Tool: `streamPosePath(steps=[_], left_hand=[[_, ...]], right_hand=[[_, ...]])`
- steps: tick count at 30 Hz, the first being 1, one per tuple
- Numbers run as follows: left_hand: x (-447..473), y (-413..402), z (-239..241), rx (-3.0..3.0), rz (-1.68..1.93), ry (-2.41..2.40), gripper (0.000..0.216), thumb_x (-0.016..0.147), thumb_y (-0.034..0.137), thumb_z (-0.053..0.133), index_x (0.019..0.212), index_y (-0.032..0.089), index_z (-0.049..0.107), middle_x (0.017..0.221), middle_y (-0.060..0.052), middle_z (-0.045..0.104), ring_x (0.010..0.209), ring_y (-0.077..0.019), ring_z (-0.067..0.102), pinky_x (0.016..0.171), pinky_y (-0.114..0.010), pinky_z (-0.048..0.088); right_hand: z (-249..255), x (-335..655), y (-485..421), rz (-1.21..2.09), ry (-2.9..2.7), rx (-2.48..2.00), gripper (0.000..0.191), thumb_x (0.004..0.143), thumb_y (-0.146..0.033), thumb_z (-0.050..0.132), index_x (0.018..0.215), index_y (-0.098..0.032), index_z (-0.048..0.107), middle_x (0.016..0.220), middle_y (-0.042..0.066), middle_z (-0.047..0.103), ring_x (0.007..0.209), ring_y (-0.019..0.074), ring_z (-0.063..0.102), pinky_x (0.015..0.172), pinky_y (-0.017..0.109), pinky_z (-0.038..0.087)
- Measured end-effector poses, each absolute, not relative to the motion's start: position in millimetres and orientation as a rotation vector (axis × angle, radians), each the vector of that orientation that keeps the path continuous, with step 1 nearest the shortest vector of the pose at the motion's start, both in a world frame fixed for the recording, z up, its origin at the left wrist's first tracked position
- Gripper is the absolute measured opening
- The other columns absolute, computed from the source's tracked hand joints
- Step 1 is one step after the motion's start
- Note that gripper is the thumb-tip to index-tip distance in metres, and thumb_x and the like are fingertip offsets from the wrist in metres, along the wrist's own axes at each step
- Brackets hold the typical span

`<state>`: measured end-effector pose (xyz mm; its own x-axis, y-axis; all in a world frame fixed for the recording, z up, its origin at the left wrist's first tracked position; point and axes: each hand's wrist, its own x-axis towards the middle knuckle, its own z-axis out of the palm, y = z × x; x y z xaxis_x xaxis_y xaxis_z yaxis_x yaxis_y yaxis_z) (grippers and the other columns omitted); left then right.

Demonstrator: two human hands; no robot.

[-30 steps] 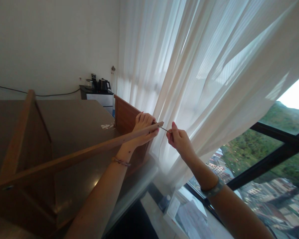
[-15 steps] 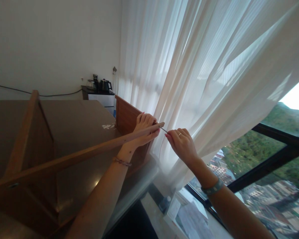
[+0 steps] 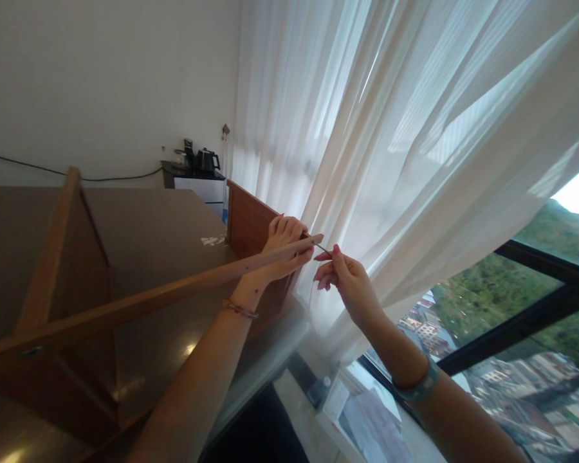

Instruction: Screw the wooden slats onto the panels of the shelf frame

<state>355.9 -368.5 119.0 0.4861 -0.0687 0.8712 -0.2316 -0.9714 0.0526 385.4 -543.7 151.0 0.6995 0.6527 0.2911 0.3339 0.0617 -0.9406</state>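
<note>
My left hand (image 3: 284, 239) is clasped over the panel (image 3: 251, 215) where it meets the far end of the bar (image 3: 188, 283), which slants above the table (image 3: 159, 225). My right hand (image 3: 350, 283) pinches the thin tool (image 3: 323, 248) between thumb and finger, other fingers loose, tip at the bar's end, curtain (image 3: 405, 161) just behind.

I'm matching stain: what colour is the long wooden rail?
The wooden rail is warm brown, clearest in the head view.

The wooden bar (image 3: 212, 277) hides from me part of the left hand (image 3: 282, 235), and the left edge cuts this bar. The thin tool (image 3: 323, 249) has a tip too small to tell.
</note>
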Motion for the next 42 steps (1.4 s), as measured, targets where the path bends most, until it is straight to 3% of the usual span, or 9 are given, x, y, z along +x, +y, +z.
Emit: streamPosePath(steps=[3,7,11,16,20,27,35,39,42], left_hand=[[355.0,-368.5,120.0,2.576,1.418,-0.231,0.03,0.093,0.039,0.04,0.103,0.018,0.059,0.104,-0.007,0.053,0.104,-0.0237,0.042,0.106,-0.048,0.026],[354.2,-368.5,120.7,2.588,1.48,-0.258,0.027,0.094,0.038,0.039,0.096,0.018,0.058,0.102,-0.007,0.052,0.104,-0.0234,0.042,0.108,-0.048,0.025],[354.3,-368.3,120.8,2.581,1.516,-0.272,0.023,0.094,0.036,0.042,0.097,0.018,0.057,0.102,-0.006,0.053,0.104,-0.023,0.042,0.107,-0.047,0.026],[356.4,-368.5,120.0,2.551,1.489,-0.263,0.025,0.093,0.038,0.042,0.101,0.02,0.056,0.099,-0.006,0.053,0.104,-0.024,0.042,0.104,-0.048,0.029],[356.2,-368.8,120.0,2.562,1.507,-0.253,0.023,0.093,0.038,0.042,0.097,0.02,0.056,0.101,-0.006,0.053,0.104,-0.024,0.042,0.105,-0.048,0.027],[355.6,-369.1,120.2,2.562,1.521,-0.245,0.025,0.095,0.036,0.037,0.097,0.02,0.056,0.102,-0.006,0.052,0.104,-0.0234,0.042,0.108,-0.047,0.025],[351.5,-373.7,122.9,2.527,1.42,-0.194,0.026,0.092,0.036,0.041,0.101,0.019,0.058,0.103,-0.007,0.051,0.106,-0.0242,0.041,0.109,-0.048,0.026],[352.4,-372.6,122.3,2.547,1.422,-0.226,0.025,0.092,0.034,0.042,0.101,0.02,0.06,0.105,-0.006,0.052,0.107,-0.0246,0.04,0.109,-0.049,0.026],[354.1,-371.3,121.1,2.536,1.437,-0.211,0.026,0.092,0.034,0.043,0.103,0.02,0.06,0.104,-0.007,0.052,0.107,-0.0243,0.041,0.109,-0.049,0.026]], right_hand=[[151.8,384.2,-543.2,0.424,-0.737,-1.478,0.051,0.085,-0.067,0.052,0.09,-0.017,0.063,0.072,0.006,0.071,0.055,0.0123,0.064,0.052,0.025,0.047],[150.8,386.7,-547.1,0.334,-0.885,-1.61,0.048,0.091,-0.064,0.04,0.103,-0.02,0.056,0.069,0.005,0.071,0.058,0.0157,0.067,0.055,0.027,0.049],[153.6,397.2,-556.5,-0.23,-1.24,-1.925,0.035,0.099,-0.049,0.036,0.117,-0.022,0.049,0.088,0.005,0.073,0.069,0.0154,0.068,0.065,0.03,0.049],[162.9,414.8,-568.5,-1.227,-1.766,-2.092,0.03,0.1,-0.043,0.043,0.111,-0.019,0.058,0.098,0.008,0.072,0.08,0.019,0.063,0.072,0.034,0.042],[168.0,421.8,-573.1,-1.563,-1.932,-2.029,0.029,0.097,-0.04,0.05,0.116,-0.02,0.058,0.099,0.005,0.073,0.078,0.0178,0.059,0.07,0.034,0.037],[178.2,431.3,-571.6,-1.062,-1.985,-2.062,0.026,0.099,-0.038,0.048,0.114,-0.024,0.063,0.085,0.004,0.073,0.076,0.0175,0.06,0.072,0.033,0.04],[162.9,403.7,-555.3,-0.666,-1.281,-1.931,0.039,0.098,-0.046,0.045,0.075,-0.021,0.066,0.071,0.004,0.072,0.059,0.0146,0.056,0.064,0.031,0.043],[157.4,396.5,-549.3,-0.139,-1.012,-1.789,0.045,0.094,-0.057,0.045,0.081,-0.018,0.064,0.074,0.006,0.074,0.044,0.0097,0.046,0.048,0.027,0.038],[163.9,398.7,-551.2,-0.009,-1.056,-1.762,0.046,0.094,-0.059,0.043,0.086,-0.018,0.063,0.076,0.006,0.074,0.045,0.0091,0.045,0.047,0.026,0.038]])
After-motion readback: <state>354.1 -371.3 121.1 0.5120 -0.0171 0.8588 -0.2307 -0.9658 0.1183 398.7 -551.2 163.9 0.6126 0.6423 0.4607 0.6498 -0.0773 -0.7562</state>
